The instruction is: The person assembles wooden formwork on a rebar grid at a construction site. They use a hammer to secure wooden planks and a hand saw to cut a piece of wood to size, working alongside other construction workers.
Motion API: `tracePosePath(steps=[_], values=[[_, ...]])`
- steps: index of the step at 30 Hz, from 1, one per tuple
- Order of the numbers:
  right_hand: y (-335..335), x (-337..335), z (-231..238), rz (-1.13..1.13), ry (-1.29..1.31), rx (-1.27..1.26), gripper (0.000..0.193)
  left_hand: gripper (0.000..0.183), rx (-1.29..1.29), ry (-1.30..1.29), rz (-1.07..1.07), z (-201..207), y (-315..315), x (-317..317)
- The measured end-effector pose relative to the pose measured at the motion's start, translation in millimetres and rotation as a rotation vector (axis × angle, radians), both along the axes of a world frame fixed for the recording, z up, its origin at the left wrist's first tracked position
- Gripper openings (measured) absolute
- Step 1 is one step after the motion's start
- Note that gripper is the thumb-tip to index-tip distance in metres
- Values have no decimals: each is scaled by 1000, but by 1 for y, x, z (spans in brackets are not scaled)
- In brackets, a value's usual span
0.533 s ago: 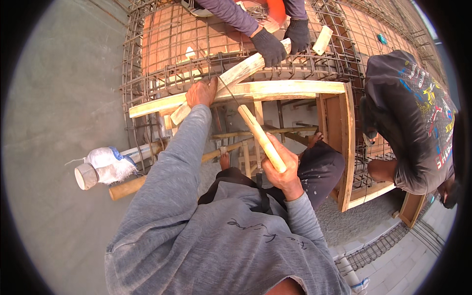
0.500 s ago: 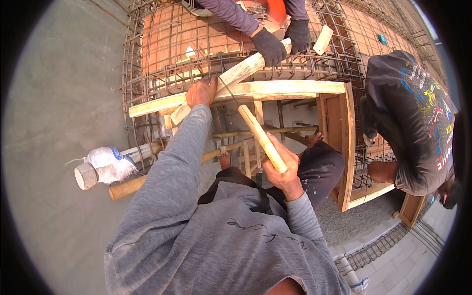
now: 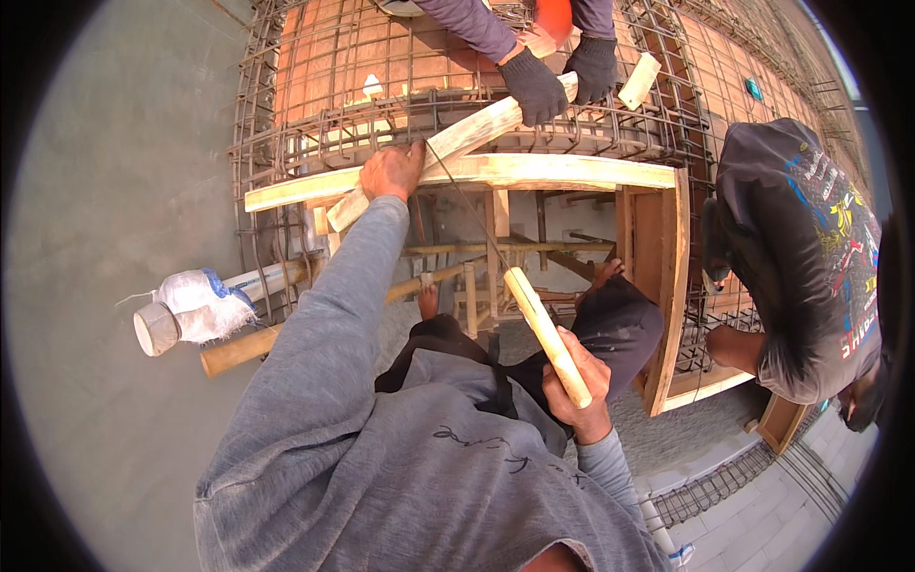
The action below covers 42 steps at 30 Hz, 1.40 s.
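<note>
1. One pale, streaked batten [image 3: 467,132] is lying slantwise across a beam [image 3: 534,172]; your left hand [image 3: 392,173] is clasping it.
2. Your right hand [image 3: 579,379] is gripping a saw [image 3: 521,284] by its yellowish handle, its blade reaching the batten.
3. A white sack [image 3: 208,305] is wrapping a pipe [image 3: 265,282].
4. A co-worker's gloved hands [image 3: 536,88] are holding the batten's far end.

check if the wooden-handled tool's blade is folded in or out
Out: the thin dark blade runs from the end of the wooden handle, gripped in the right hand, toward the plank.
</note>
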State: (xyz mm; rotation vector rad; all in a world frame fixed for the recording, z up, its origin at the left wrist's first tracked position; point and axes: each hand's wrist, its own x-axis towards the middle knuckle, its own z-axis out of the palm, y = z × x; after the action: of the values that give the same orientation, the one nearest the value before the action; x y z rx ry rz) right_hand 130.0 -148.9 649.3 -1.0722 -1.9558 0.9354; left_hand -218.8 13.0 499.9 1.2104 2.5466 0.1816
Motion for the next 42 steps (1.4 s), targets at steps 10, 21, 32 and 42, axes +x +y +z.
tracePosePath(steps=[10, 21, 32, 42], values=[[41, -46, -22, 40, 15, -196, 64, 58, -65, -13, 10, 7, 2, -1], [62, -78, -46, 72, 82, -222, 65, 59, -123, -46, -367, 13, -11, -12], [54, -67, -56, 74, -27, -131, 69, 55, -86, -22, -390, 6, -12, -13], [19, -35, 7, 39, 39, -18, 60, 53, -64, -43, -362, -5, -12, -16]])
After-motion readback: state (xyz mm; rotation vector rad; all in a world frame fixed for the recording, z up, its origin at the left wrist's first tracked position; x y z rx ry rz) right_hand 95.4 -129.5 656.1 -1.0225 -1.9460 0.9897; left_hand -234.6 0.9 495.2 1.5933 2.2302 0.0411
